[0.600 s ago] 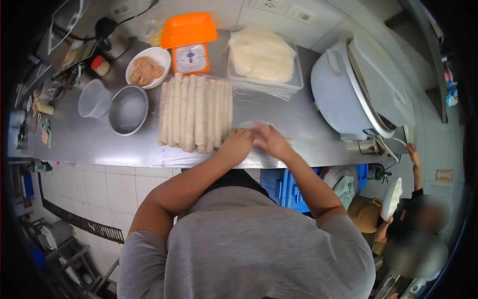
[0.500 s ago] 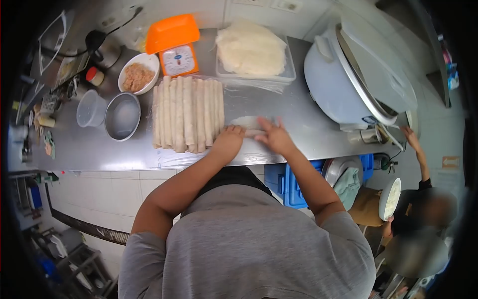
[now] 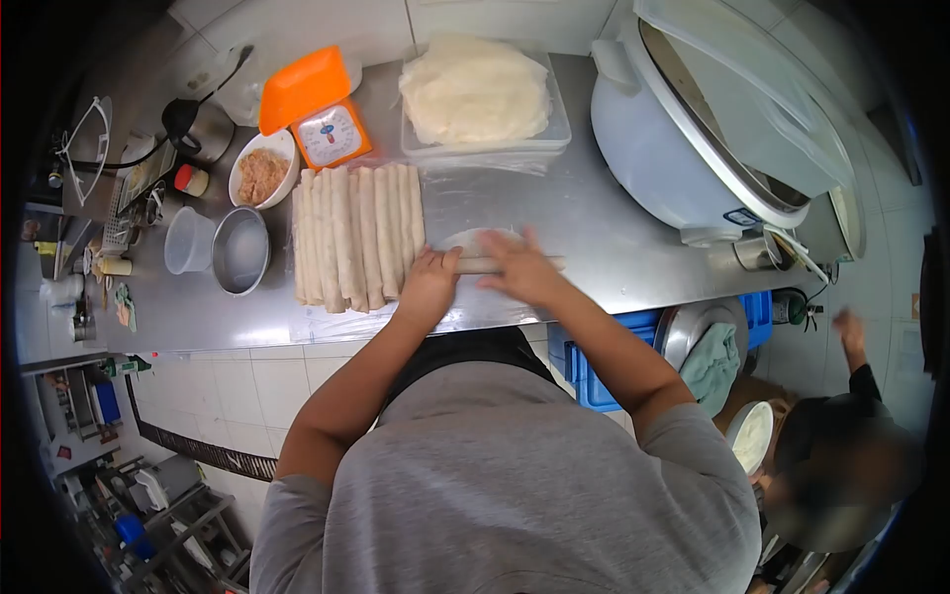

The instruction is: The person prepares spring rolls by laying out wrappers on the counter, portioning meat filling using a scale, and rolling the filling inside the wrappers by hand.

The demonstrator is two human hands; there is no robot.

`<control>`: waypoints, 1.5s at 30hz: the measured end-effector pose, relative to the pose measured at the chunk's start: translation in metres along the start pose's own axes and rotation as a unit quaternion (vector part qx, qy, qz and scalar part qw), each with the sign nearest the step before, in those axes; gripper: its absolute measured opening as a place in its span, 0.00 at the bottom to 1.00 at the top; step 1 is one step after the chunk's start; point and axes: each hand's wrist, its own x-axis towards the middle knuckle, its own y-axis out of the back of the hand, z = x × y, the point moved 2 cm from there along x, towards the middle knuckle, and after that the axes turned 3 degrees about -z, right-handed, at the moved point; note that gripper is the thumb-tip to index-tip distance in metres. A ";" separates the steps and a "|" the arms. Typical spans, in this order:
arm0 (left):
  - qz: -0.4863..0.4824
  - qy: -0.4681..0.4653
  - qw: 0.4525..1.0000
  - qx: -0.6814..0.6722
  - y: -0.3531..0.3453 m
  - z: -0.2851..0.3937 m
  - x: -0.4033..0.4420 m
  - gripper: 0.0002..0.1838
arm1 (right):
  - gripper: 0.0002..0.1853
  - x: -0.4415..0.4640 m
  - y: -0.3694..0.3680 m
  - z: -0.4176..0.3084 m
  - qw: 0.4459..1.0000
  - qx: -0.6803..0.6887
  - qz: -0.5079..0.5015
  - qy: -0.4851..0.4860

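On the steel table a thin, pale spring roll (image 3: 474,265) lies crosswise under my hands, its right end sticking out past my right palm. My left hand (image 3: 430,287) is closed at the roll's left end, fingertips pressed on it. My right hand (image 3: 519,271) lies over the roll with fingers spread, slightly blurred. Beyond the roll a flap of translucent wrapper (image 3: 461,239) is spread flat. Just left of my left hand, several finished rolls (image 3: 358,238) lie side by side on a plastic sheet. A stack of round wrappers (image 3: 477,94) sits in a clear tray (image 3: 556,129) farther back.
Back left are a bowl of minced filling (image 3: 262,176), an orange scale (image 3: 334,134), a metal bowl (image 3: 240,252) and a plastic tub (image 3: 188,242). A large lidded cooker (image 3: 653,139) stands right. Blue bins (image 3: 594,381) are below the edge; a co-worker holds a white bowl (image 3: 752,436).
The wrapper is rolled up further, and the roll now shows past my right hand. My right hand has shifted along it. The co-worker's raised hand has moved away from the table.
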 end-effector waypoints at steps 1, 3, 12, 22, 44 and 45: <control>0.005 0.009 1.000 0.006 0.003 0.002 0.001 0.19 | 0.41 -0.006 0.012 0.018 0.998 -0.006 0.030 -0.046; 0.008 0.018 1.000 0.000 0.003 0.000 -0.001 0.18 | 0.35 -0.015 0.024 0.030 0.995 -0.028 0.090 -0.040; 0.032 0.066 0.997 -0.037 0.005 0.000 0.012 0.14 | 0.10 -0.028 0.010 0.034 0.981 -0.054 0.166 0.084; 0.021 -0.001 1.000 0.017 -0.018 0.004 0.033 0.16 | 0.08 -0.011 0.008 0.019 0.970 -0.074 0.217 0.080; 0.075 -0.023 0.996 0.033 -0.028 0.009 0.090 0.20 | 0.13 0.018 0.041 0.054 0.957 -0.002 0.286 -0.050; 0.077 -0.059 0.995 0.027 -0.031 0.019 0.094 0.20 | 0.13 0.016 0.051 0.058 0.946 0.023 0.321 -0.048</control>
